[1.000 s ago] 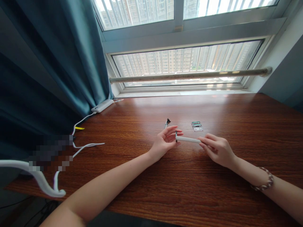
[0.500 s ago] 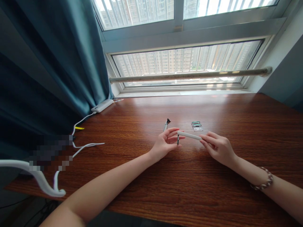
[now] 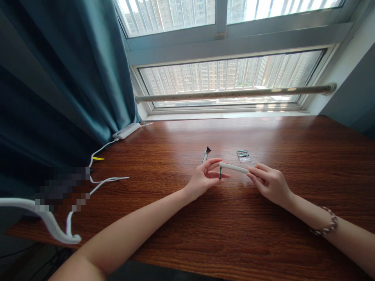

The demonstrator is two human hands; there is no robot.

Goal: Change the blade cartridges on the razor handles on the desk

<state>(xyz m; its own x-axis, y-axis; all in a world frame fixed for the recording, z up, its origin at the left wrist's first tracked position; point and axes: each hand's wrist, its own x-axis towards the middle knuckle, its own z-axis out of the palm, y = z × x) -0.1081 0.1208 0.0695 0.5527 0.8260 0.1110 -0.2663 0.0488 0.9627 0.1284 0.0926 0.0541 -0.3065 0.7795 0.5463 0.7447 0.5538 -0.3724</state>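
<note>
Over the table, my right hand (image 3: 271, 181) pinches the far end of a slim white razor handle (image 3: 234, 168) between thumb and fingertips. The handle lies nearly level, tilting slightly up to the left. At its left end a thin dark and green blade cartridge (image 3: 220, 173) hangs down. My left hand (image 3: 203, 177) is closed around that end, thumb below and fingers above and behind it. Just beyond the left fingers lies a second razor (image 3: 206, 153) with a silver handle and a dark head. A small clear case of blade cartridges (image 3: 243, 156) rests past the right hand.
The brown wooden table (image 3: 175, 242) reaches to a window with a horizontal rail (image 3: 234, 94). A white power strip (image 3: 127, 131), white cables (image 3: 108, 180) and a curved white stand (image 3: 49, 222) are at the left. A blue curtain (image 3: 96, 58) hangs beside them.
The left fingertips have shifted very slightly at the cartridge. The razor and the right hand have kept almost the same place.
</note>
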